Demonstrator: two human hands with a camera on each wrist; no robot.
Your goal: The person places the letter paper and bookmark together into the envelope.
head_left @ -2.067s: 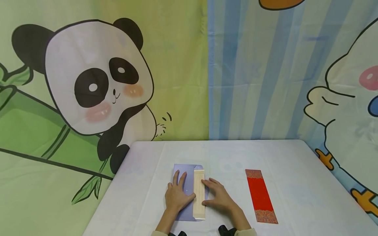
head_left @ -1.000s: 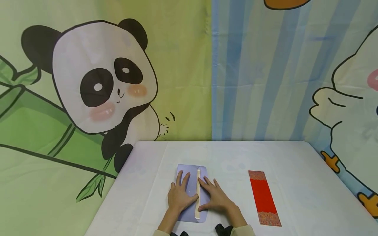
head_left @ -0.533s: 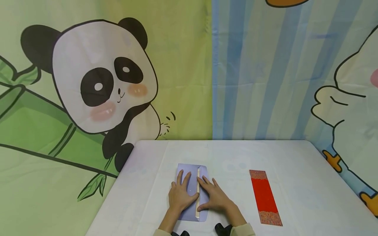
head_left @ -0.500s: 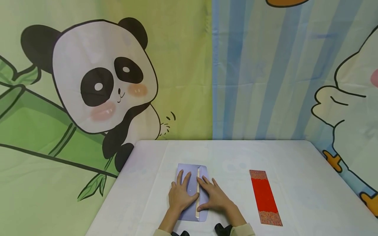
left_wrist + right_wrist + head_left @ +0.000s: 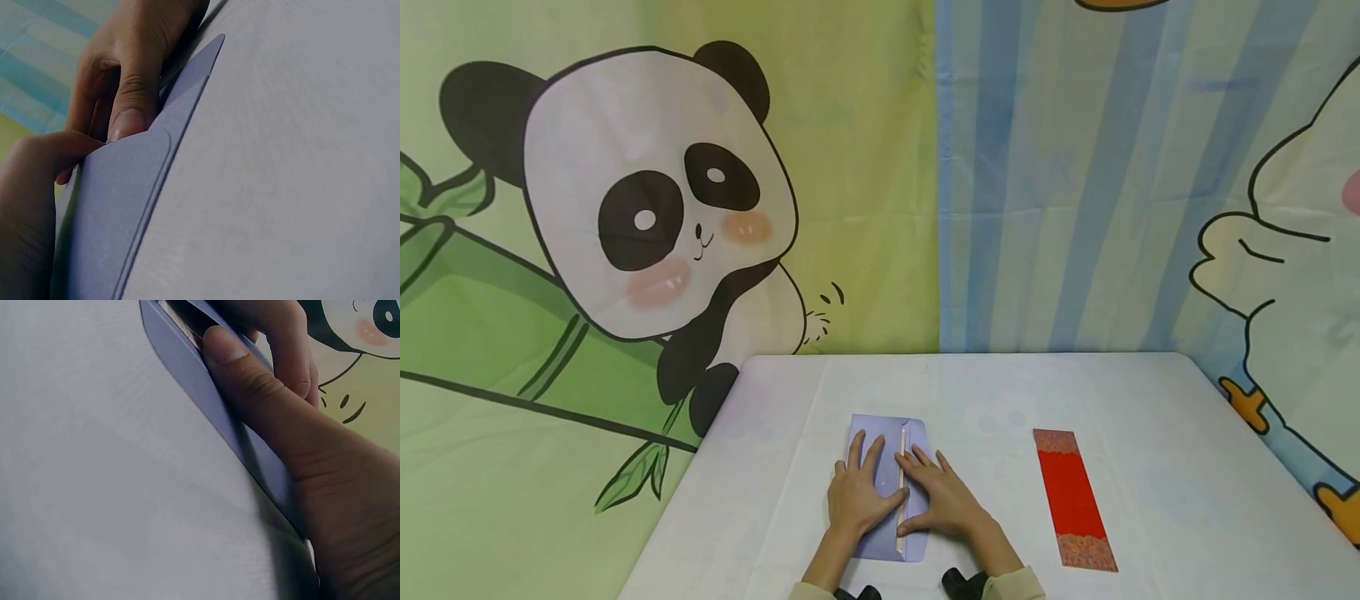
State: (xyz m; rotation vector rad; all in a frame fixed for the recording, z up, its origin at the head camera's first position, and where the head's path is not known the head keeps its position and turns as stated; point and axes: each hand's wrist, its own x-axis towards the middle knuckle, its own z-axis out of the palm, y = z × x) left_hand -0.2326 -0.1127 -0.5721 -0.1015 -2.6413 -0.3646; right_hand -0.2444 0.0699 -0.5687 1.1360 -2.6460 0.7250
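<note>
Cream paper (image 5: 902, 477) slid deeper into purple envelope (image 5: 890, 473).

Close wrist views, shared envelope (image 5: 119, 206)

This looks like a tabletop set: 1 white table (image 5: 985, 425) before hangings (image 5: 1022, 183) printed with a panda (image 5: 580, 133).

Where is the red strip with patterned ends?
In the head view, the red strip lies on the white table, right of the right hand and lilac envelope.
</note>
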